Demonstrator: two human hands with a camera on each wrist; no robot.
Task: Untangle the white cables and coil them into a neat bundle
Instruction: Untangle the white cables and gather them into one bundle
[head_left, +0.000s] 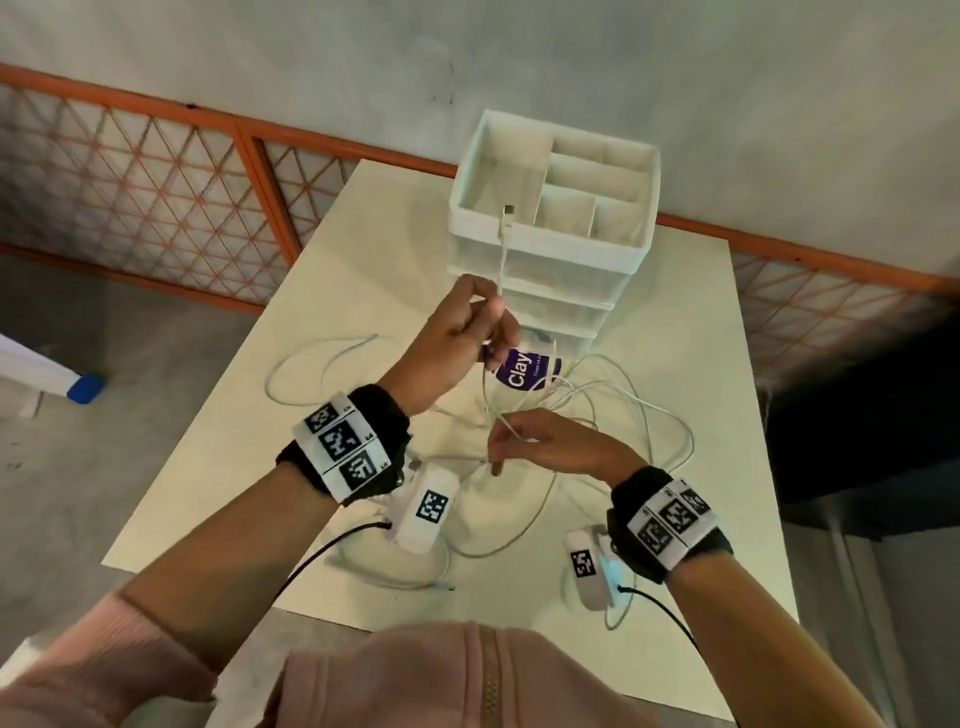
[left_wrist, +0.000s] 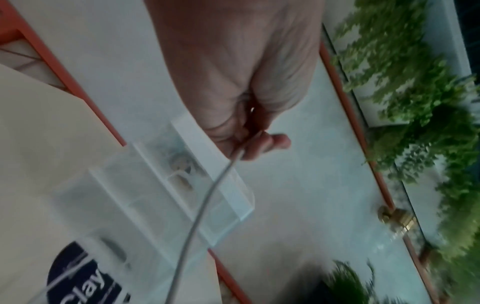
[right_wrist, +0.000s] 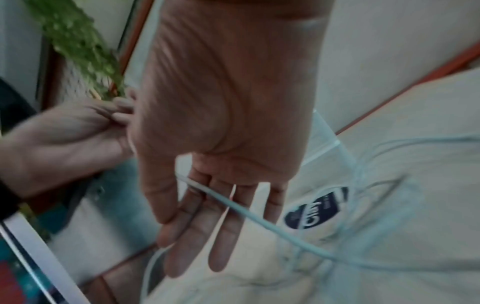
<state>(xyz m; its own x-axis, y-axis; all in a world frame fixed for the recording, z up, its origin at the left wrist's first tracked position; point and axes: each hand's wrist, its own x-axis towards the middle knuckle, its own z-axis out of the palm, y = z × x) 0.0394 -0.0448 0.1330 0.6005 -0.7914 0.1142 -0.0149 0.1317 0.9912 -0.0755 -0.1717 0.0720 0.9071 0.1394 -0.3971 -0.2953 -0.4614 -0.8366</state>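
Several white cables (head_left: 597, 395) lie tangled on the white table (head_left: 675, 519). My left hand (head_left: 462, 332) is raised above the tangle and grips one white cable (left_wrist: 205, 201) in curled fingers. Its USB plug (head_left: 506, 221) sticks up above the fist. My right hand (head_left: 540, 441) hovers lower, over the knot, with fingers (right_wrist: 226, 226) straight. A cable strand (right_wrist: 259, 222) runs across those fingers beside the thumb and down into the tangle. The right wrist view also shows the left hand (right_wrist: 64, 133) at the left.
A white drawer organizer (head_left: 550, 208) with open top compartments stands at the table's back. A purple "Clay" tub (head_left: 519, 371) sits at its foot among the cables. An orange lattice railing (head_left: 156, 171) runs behind the table. Loose cable loops reach the near edge (head_left: 415, 577).
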